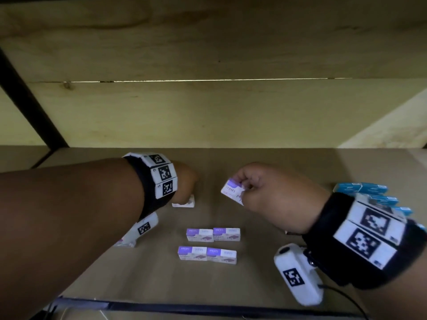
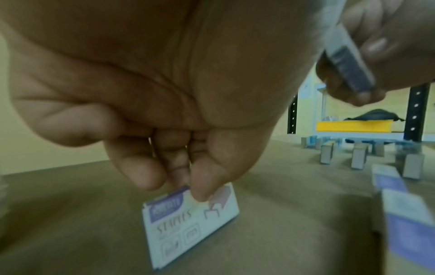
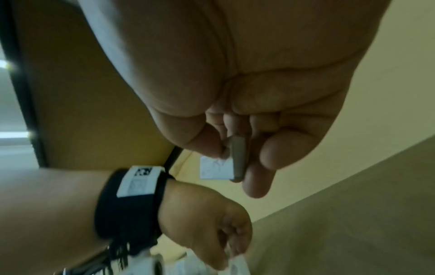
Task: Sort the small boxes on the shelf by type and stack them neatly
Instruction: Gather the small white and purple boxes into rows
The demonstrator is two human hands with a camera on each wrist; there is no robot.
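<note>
My left hand is curled down over a purple-and-white staples box at the back of the brown shelf. In the left wrist view its thumb and fingertips pinch the far edge of that box, which lies low on the shelf. My right hand holds a second purple staples box tilted in the air, pinched between thumb and fingers. Several purple boxes lie in two neat rows near the front. Blue boxes sit at the right, partly hidden by my right wrist.
Another small box lies under my left forearm. The blue boxes stand in a row at the far right in the left wrist view. A wooden board hangs low overhead. The shelf's dark front edge runs below the purple rows.
</note>
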